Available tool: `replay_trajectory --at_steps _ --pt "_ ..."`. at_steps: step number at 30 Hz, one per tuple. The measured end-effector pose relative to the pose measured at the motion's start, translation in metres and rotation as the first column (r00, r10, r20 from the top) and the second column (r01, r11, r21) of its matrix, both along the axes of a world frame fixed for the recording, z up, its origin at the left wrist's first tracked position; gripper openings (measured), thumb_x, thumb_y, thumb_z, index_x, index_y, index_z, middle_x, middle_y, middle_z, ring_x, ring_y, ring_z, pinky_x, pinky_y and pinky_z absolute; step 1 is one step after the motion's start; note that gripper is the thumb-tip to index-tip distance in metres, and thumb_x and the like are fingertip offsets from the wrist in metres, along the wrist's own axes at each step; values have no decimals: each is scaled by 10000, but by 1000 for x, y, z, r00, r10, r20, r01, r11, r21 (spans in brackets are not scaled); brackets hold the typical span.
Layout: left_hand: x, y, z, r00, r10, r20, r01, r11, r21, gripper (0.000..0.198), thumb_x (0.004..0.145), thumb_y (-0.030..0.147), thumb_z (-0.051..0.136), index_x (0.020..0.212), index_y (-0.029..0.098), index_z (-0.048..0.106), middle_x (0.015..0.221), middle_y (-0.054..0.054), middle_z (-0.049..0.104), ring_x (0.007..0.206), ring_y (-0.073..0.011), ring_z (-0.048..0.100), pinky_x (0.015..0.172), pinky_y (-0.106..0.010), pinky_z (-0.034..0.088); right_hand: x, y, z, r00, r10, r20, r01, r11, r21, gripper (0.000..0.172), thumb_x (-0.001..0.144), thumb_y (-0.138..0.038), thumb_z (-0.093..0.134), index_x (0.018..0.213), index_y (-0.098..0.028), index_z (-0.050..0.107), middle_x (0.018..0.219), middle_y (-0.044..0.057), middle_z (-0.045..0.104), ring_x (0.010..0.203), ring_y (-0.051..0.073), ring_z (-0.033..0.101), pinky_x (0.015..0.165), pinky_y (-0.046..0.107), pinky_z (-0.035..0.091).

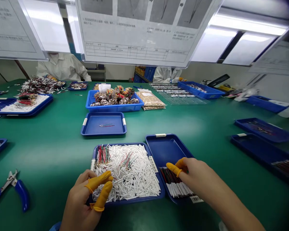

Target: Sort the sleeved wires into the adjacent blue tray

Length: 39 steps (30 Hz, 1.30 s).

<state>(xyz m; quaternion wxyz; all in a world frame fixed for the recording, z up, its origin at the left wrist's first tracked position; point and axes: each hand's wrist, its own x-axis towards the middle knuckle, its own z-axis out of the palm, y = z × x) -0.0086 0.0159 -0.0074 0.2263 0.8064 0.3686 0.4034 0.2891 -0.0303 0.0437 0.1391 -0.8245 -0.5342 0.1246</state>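
My left hand (86,195), with yellow finger cots on the fingertips, rests at the near left edge of a blue tray (159,189) heaped with white sleeved wire pieces (132,173); its fingers are curled and pinched together over the pile. My right hand (197,179), also wearing yellow cots, lies over a second blue tray (166,147) to the right, fingertips pressed on a neat row of red and green wires with white ends (175,186). A bunch of red and green wires (102,154) lies at the far left of the first tray.
Blue-handled cutters (14,187) lie at the near left on the green table (57,134). A small blue tray (103,123) holds one wire. Further trays with wire bundles (114,96) stand behind. More blue trays (262,128) line the right. Two people in white coats sit across. Instruction sheets (135,29) hang overhead.
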Motion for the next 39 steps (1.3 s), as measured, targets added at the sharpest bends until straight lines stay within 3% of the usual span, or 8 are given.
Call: replay_trajectory --at_steps 3,6,10,22,26,29,32,39 --pt "-1 0 0 1000 21 7 -21 999 -34 165 877 224 557 972 196 689 727 -25 557 635 -166 574 509 -244 497 -19 6 2 999 51 13 -51 996 70 136 715 -117 598 673 -208 690 684 84 731 574 243 660 491 321 474" --pt "-2 -1 4 1000 27 5 -27 997 -76 216 897 201 481 811 181 677 699 -30 568 631 -170 570 525 -253 486 -62 14 -5 954 300 11 -297 937 185 136 776 -139 594 767 -195 718 804 95 724 758 249 675 696 366 547" --pt "-1 -4 10 993 105 46 -102 993 -55 321 893 185 407 627 176 585 600 -22 535 586 -169 532 483 -246 419 -121 20 -20 870 478 124 -493 854 165 145 729 -79 633 784 -182 719 798 87 711 801 250 665 679 348 569" --pt "3 -4 7 978 207 -20 -208 975 -71 295 867 178 404 632 168 583 595 -35 521 595 -195 503 504 -285 383 -139 27 -31 875 442 197 -465 881 90 214 690 27 529 734 -134 663 744 146 678 794 324 644 642 436 548" --pt "7 -3 5 988 149 -51 -151 988 -40 209 887 209 502 747 155 649 667 -64 604 672 -221 502 565 -315 416 -126 25 -34 898 426 -106 -398 892 213 142 812 -99 483 817 -169 607 814 99 655 769 247 637 666 383 544" --pt "9 -4 3 997 20 -77 -22 999 -30 142 876 203 566 951 169 682 824 -89 667 779 -247 519 654 -356 452 -120 25 -38 671 411 -617 -259 910 325 115 880 -263 492 893 -193 582 875 73 646 845 223 640 770 371 532" --pt "11 -4 2 997 -68 -47 63 994 -90 171 888 196 555 998 153 679 862 -106 672 817 -258 531 703 -384 467 -119 25 -43 415 342 -843 -176 939 294 164 845 -344 593 930 -204 598 948 69 663 920 217 639 849 353 504" --pt "13 -6 9 1000 7 -12 -10 961 -276 136 889 193 507 849 161 633 827 -92 632 819 -247 529 702 -361 458 -118 24 -45 319 274 -907 -79 962 262 201 812 -407 649 913 -234 670 853 35 676 854 204 633 800 318 513"
